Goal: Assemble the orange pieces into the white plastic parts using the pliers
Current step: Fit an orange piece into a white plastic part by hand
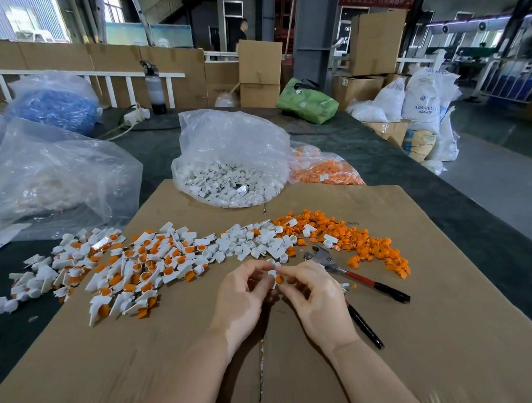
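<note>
Both hands meet over a flattened cardboard sheet point(384, 333) on the bench, fingertips working one small part between them; the left hand point(247, 295) pinches a white plastic part point(272, 275) while the right hand point(314, 293) pinches an orange piece point(279, 280) against it, apparently seating it by hand before any squeeze from the tool. Far left, a spread of finished white-and-orange units point(119, 275) lies within the left hand's reach, seemingly a drop zone; behind it sits a crumpled clear bag point(55, 175); at centre an open bag of white parts point(233, 172) feeds a loose heap of white parts point(254, 241) just beyond the fingers; to the right a bag of orange pieces point(327, 169) backs a scatter of orange pieces point(350, 237), kept on the side of the hand that picks them. The pliers point(345, 271) lie unheld just right of the right hand, red-and-black handles splayed toward the worker, likely parked for a quick grab.
</note>
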